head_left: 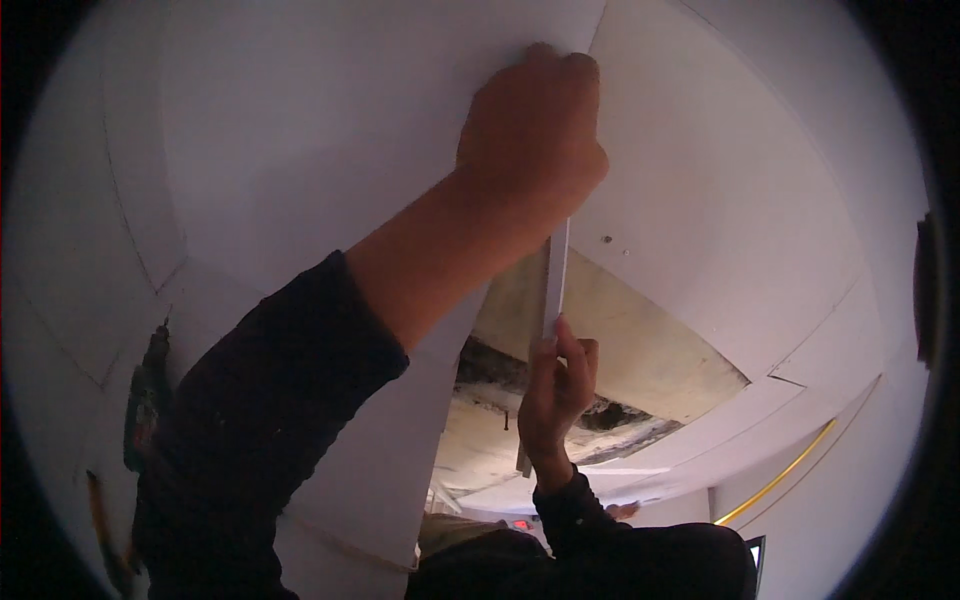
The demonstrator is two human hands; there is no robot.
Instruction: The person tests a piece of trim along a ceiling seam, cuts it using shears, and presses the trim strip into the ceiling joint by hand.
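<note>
Overhead, a smooth white ceiling panel (300, 130) tilts beside a rough, stained opening (620, 350). The left hand (533, 125) is clenched around the panel's upper edge, at the seam with the fixed board (720, 180). Below it, the right hand (556, 385) pinches the same thin edge between its fingertips.

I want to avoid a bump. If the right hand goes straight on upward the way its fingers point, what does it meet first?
The right hand already pinches the lower edge of the white panel; straight on runs that thin edge, then the left hand gripping it higher. Depth is unclear.
</note>
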